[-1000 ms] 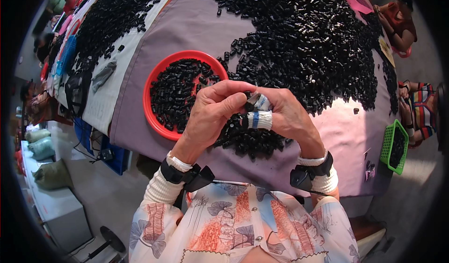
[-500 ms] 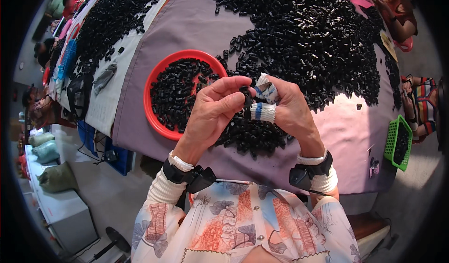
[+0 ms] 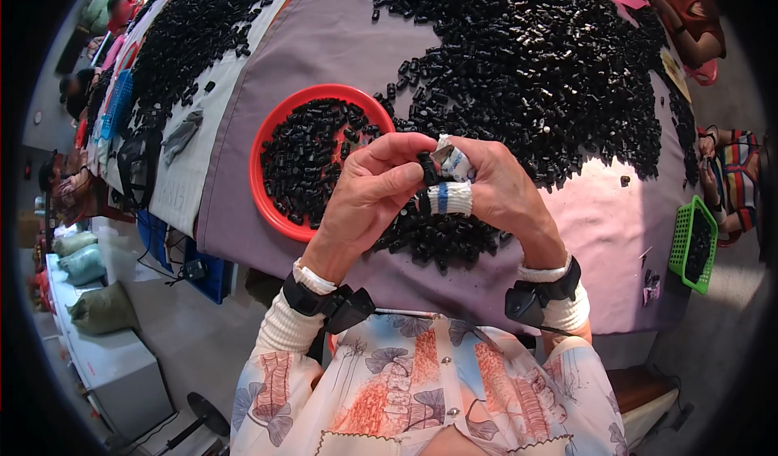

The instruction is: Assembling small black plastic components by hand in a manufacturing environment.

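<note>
My left hand [image 3: 369,184] is closed, pinching a small black cylindrical part [image 3: 427,168] between thumb and fingertips. My right hand [image 3: 506,188] is closed just beside it, its fingertips meeting the part. White cloth wraps with blue marks [image 3: 450,197] cover its thumb and a finger. A small greyish sliver shows between those wrapped fingers, too small to name. Below and behind both hands lies a big heap of similar black parts [image 3: 535,75]. Left of my left hand stands a red round tray [image 3: 258,176] holding many of these parts.
Mauve cloth [image 3: 324,42] covers the table. A green basket [image 3: 689,245] sits at the right edge, near another person's hands [image 3: 709,160]. Another heap of black parts [image 3: 190,42] lies on a pale cloth at far left, with a grey glove [image 3: 182,134] and blue basket [image 3: 120,103].
My right hand has shifted slightly left and its wrapped fingers have turned a little against the black part. My left hand stays nearly in place, still pinching it.
</note>
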`<state>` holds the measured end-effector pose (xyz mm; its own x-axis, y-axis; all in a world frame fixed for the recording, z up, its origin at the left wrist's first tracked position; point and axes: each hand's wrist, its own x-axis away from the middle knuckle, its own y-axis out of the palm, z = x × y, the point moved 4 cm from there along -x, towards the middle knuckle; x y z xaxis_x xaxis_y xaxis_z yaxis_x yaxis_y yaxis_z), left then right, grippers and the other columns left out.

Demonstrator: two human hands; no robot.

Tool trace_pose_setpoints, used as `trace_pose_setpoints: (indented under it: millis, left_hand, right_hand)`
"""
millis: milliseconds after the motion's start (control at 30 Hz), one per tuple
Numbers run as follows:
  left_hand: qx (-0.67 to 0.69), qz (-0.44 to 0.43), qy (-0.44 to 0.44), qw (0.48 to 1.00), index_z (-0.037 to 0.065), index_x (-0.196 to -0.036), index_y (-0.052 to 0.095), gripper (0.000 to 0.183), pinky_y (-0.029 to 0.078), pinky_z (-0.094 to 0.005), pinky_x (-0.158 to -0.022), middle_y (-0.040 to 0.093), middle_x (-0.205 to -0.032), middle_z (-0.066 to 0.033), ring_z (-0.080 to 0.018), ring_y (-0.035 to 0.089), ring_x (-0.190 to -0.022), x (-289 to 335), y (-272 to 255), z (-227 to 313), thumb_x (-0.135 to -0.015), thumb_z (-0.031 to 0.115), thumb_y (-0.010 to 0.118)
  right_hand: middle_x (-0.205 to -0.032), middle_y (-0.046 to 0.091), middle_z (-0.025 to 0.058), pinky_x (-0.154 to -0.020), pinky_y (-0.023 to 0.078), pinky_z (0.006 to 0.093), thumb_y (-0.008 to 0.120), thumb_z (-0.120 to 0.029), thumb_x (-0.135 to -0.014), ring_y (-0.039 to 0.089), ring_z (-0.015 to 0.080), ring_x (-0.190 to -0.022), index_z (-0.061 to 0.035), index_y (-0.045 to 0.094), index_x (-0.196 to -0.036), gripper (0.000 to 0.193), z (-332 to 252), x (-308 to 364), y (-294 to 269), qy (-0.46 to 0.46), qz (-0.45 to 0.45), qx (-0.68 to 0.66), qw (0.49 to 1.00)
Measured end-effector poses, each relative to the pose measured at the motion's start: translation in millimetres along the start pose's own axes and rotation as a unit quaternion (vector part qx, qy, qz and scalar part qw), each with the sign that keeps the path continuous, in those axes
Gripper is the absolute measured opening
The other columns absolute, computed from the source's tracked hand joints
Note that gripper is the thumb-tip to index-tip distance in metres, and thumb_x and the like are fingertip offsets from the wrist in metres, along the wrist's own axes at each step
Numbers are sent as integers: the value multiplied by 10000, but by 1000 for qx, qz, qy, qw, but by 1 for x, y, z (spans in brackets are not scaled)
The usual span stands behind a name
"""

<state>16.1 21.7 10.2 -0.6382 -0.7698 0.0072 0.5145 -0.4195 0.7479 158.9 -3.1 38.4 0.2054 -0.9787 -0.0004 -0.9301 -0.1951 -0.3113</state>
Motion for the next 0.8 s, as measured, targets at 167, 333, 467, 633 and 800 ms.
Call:
trace_pose_setpoints:
  millis: [167, 333, 467, 633, 800]
  left_hand:
    - [-12, -26, -5, 1000, -19, -1103, 555, 265, 502, -256, -823, 614, -1024, -93, -131, 600, -921, 0, 1, 2, -841, 11, 583]
    - [-28, -15, -4, 1000, -21, -1098, 561, 260, 502, -262, -827, 612, -1026, -96, -138, 599, -928, 1, 0, 1, -841, 15, 584]
    - [-35, -9, -3, 999, -21, -1092, 566, 255, 506, -258, -817, 614, -1016, -93, -134, 601, -917, 1, -1, 1, -841, 15, 585]
    - [-56, 8, -9, 998, -31, -1070, 578, 235, 511, -245, -796, 620, -991, -91, -123, 605, -885, 3, 0, 2, -840, 17, 588]
    - [-64, 11, -11, 998, -37, -1065, 581, 234, 512, -242, -790, 622, -984, -96, -125, 607, -878, 2, 1, 1, -838, 19, 592]
  right_hand:
    - [-584, 515, 48, -510, 398, 293, 723, -268, -658, 469, 135, -532, 3, 551, -771, 340, 6, -1, 2, -2, -5, 6, 1000]
    - [-575, 504, 45, -511, 399, 290, 718, -288, -670, 460, 119, -534, 9, 551, -779, 357, 9, 0, 3, -2, -18, -9, 1000]
    - [-577, 504, 37, -513, 399, 287, 713, -293, -677, 457, 109, -542, 8, 557, -787, 357, 8, 1, 4, 0, -21, -12, 1000]
    - [-581, 508, 35, -525, 407, 287, 703, -286, -690, 462, 109, -550, 6, 575, -815, 343, 11, 3, 5, 10, -29, -12, 999]
    - [-582, 511, 42, -528, 410, 291, 686, -262, -707, 463, 113, -550, 9, 583, -841, 319, 5, 4, 4, 0, -30, -21, 999]
